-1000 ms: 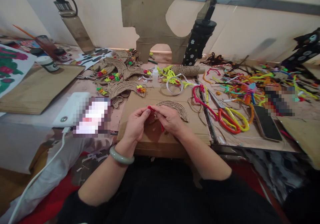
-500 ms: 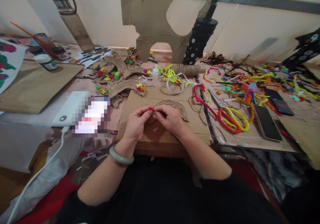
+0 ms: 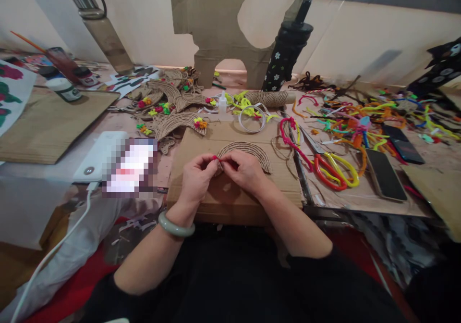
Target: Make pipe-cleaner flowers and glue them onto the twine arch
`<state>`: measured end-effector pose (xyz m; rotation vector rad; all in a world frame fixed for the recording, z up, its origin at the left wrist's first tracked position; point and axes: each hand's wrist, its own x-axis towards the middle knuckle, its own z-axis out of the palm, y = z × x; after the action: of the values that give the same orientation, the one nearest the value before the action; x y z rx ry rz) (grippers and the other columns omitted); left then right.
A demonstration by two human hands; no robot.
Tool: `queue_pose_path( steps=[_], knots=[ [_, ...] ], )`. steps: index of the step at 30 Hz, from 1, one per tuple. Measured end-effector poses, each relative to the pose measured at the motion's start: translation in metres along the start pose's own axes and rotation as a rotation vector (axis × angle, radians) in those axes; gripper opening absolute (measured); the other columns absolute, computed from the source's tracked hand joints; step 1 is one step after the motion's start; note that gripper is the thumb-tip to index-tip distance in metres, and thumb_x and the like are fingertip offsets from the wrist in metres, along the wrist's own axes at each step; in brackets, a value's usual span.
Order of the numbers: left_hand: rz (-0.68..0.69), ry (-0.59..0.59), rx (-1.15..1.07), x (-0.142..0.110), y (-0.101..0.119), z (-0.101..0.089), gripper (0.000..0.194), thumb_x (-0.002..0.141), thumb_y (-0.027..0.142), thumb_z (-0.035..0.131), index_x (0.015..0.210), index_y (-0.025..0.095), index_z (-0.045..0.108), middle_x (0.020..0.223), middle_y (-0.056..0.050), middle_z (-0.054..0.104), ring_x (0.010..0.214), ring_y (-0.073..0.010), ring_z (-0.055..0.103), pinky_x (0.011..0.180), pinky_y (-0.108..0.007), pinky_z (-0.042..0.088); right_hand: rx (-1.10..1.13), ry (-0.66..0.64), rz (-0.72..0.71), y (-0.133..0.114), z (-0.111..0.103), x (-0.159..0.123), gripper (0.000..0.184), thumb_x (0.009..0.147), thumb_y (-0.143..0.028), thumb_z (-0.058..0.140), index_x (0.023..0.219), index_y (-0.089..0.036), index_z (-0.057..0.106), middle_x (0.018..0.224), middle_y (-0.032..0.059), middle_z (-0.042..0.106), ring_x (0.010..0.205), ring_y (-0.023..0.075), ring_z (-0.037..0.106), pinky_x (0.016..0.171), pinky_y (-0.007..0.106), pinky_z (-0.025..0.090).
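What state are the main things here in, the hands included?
Left hand: pinching a small red piece.
Right hand: pinching the same piece.
Rope arch: flat on cardboard, partly hidden.
Scissors: lying down, unheld.
Nearer dark phone: flat, screen dark.
Water bottle: standing, lid on.
White power bank: lying flat, cable plugged in.

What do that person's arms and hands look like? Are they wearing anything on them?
The left hand and right hand have no gloves. A thick, smooth, rounded bangle, pale grey-green, circles the left wrist. The right wrist has nothing on it. The plain black sleeves leave both forearms uncovered.
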<state>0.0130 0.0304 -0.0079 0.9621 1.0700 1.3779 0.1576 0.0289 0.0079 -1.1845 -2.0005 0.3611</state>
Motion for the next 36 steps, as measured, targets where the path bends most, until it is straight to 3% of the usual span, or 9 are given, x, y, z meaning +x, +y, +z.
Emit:
queue_pose_path(
  steps=[11,19,29,36],
  knots=[
    [0.029,-0.094,0.245,-0.002,0.004,0.0,0.012,0.066,0.024,0.07,0.073,0.015,0.072,0.063,0.002,0.064,0.059,-0.0103,0.053,0.06,-0.022,0.042,-0.006,0.021,0.01,0.003,-0.004,-0.001,0.012,0.081,-0.016,0.053,0.078,-0.018,0.064,0.075,0.0041,0.068,0.069,0.015,0.06,0.065,0.025,0.043],
    [-0.037,-0.186,0.243,-0.001,0.012,0.001,0.007,0.062,0.02,0.069,0.066,0.014,0.069,0.057,0.003,0.059,0.055,-0.0091,0.049,0.056,-0.021,0.038,0.05,-0.032,-0.022,0.006,-0.004,0.002,0.014,0.087,-0.016,0.051,0.081,-0.018,0.064,0.077,0.0036,0.067,0.072,0.0148,0.06,0.067,0.024,0.045],
    [-0.057,-0.061,0.074,-0.001,0.006,0.003,0.013,0.063,0.025,0.069,0.068,0.015,0.061,0.052,0.005,0.055,0.049,-0.0076,0.049,0.051,-0.02,0.039,0.039,0.043,0.044,0.004,-0.006,0.001,0.014,0.088,-0.022,0.052,0.086,-0.02,0.065,0.083,0.0043,0.068,0.078,0.0165,0.062,0.073,0.028,0.047],
    [-0.056,-0.094,0.041,-0.002,0.005,0.003,0.011,0.065,0.023,0.07,0.068,0.014,0.064,0.053,0.004,0.057,0.049,-0.0069,0.049,0.05,-0.019,0.038,0.034,0.092,0.057,0.0,0.0,0.001,0.015,0.083,-0.017,0.051,0.079,-0.02,0.065,0.075,0.0031,0.068,0.07,0.0156,0.062,0.067,0.026,0.046]
  ],
)
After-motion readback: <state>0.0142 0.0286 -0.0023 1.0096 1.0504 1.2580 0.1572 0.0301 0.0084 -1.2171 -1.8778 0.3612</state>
